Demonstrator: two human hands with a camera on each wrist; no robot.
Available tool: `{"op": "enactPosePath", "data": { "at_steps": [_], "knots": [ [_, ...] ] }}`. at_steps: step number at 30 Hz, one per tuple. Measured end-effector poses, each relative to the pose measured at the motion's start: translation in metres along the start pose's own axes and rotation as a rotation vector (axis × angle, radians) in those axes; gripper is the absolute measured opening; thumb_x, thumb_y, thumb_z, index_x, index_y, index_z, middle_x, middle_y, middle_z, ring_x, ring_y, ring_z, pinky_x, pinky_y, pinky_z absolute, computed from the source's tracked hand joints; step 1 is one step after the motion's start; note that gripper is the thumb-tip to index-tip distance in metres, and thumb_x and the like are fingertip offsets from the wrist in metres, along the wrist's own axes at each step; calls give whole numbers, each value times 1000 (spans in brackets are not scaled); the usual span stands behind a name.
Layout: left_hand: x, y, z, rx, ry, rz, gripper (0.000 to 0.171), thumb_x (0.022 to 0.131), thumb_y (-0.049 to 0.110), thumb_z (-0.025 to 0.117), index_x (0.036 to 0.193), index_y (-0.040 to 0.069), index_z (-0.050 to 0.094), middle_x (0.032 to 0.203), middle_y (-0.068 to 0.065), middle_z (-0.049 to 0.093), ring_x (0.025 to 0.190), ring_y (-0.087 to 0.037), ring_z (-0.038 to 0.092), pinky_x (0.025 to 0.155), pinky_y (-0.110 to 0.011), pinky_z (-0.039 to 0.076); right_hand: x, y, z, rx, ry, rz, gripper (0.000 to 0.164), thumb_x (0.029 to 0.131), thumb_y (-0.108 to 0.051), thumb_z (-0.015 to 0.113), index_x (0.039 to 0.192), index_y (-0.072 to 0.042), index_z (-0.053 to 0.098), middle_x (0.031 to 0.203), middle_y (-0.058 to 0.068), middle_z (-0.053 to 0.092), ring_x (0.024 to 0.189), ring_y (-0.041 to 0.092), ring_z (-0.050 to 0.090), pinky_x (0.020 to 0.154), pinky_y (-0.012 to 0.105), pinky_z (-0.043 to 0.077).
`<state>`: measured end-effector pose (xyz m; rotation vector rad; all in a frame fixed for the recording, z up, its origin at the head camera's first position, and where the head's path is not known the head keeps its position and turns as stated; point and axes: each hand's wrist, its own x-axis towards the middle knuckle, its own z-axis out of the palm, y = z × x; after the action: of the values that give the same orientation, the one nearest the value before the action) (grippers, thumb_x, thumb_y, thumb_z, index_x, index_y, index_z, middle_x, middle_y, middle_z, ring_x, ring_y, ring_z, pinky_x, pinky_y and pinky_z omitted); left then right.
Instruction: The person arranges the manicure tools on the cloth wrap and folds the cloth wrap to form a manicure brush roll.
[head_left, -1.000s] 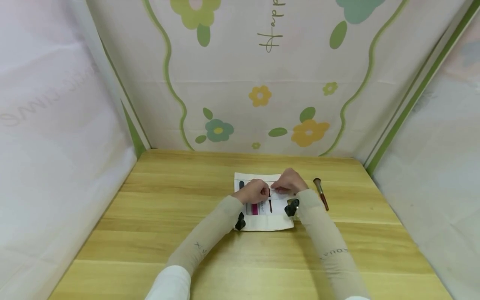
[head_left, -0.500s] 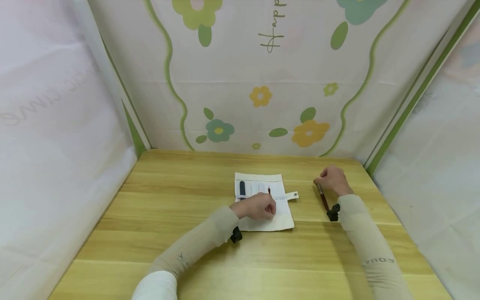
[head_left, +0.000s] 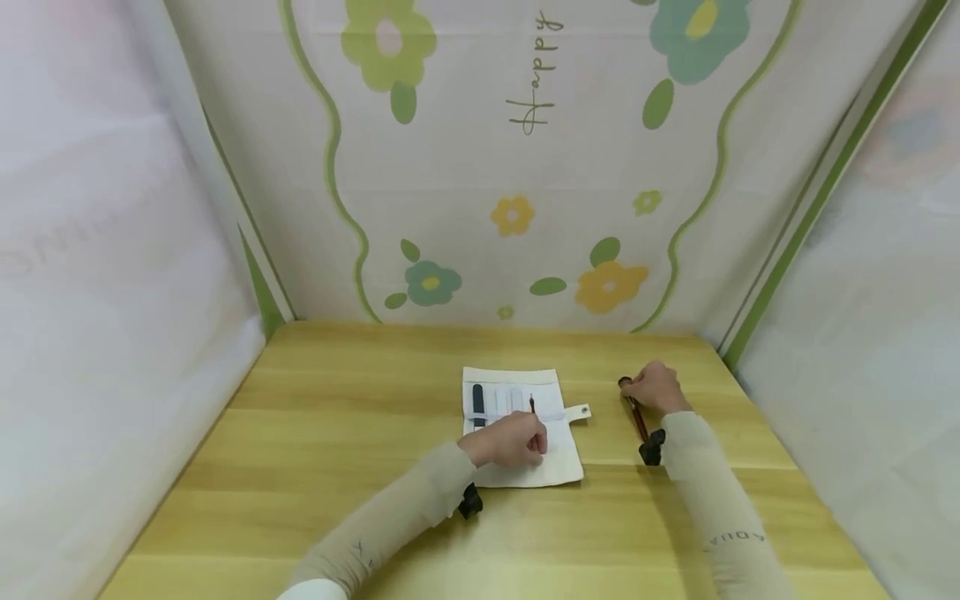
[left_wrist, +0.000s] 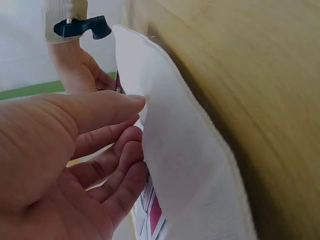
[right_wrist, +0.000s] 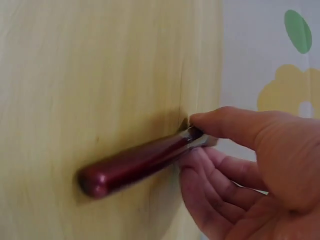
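My right hand (head_left: pixel 656 387) pinches a makeup brush (head_left: pixel 638 418) between thumb and fingers near its bristle end, at the right of the table. In the right wrist view the brush's glossy dark red handle (right_wrist: pixel 135 162) points away from the hand. My left hand (head_left: pixel 513 439) lies over the near part of a white fabric pouch (head_left: pixel 562 468) spread open on the table. Seen from the left wrist, its loosely bent fingers and thumb (left_wrist: pixel 127 103) are right at the white flap (left_wrist: pixel 185 140). A thin dark red stick (head_left: pixel 532 405) and a flat dark item (head_left: pixel 478 400) sit in the pouch.
The pouch's snap tab (head_left: pixel 578 412) sticks out toward the right. A wooden table (head_left: pixel 337 417) carries everything, with a flower-print fabric wall (head_left: pixel 450 175) at the back and pale fabric walls on both sides. Each wrist bears a small black camera.
My right hand has left the pouch, moved right and taken hold of the makeup brush. The left hand has shifted toward the pouch's near flap. The head view has tilted up slightly.
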<state>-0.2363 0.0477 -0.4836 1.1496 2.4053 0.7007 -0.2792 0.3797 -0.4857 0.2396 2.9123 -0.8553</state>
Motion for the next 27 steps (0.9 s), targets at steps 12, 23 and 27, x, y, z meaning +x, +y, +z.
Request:
{"op": "enactPosePath", "data": {
  "at_steps": [12,23,27],
  "knots": [
    [-13,0,20,-30,38,-31,13,96,5,74,86,13,73,76,10,64,68,0,52,68,-16,48,-12,-69,26,298,176,-82,32,95,-22,79,111,4,76,106,22,78,91,30,74,74,35,59],
    [-14,0,16,2,46,27,12,98,7,72,88,13,72,78,10,63,68,1,51,69,-15,48,-5,-120,67,459,207,-73,26,92,-22,83,104,-1,77,101,17,77,89,26,72,71,32,57],
    [-6,0,9,26,64,53,11,98,7,72,89,13,72,79,11,61,70,2,50,69,-14,47,5,-127,70,489,229,-66,22,91,-22,84,100,-3,76,102,15,77,90,25,74,74,32,60]
  ]
}}
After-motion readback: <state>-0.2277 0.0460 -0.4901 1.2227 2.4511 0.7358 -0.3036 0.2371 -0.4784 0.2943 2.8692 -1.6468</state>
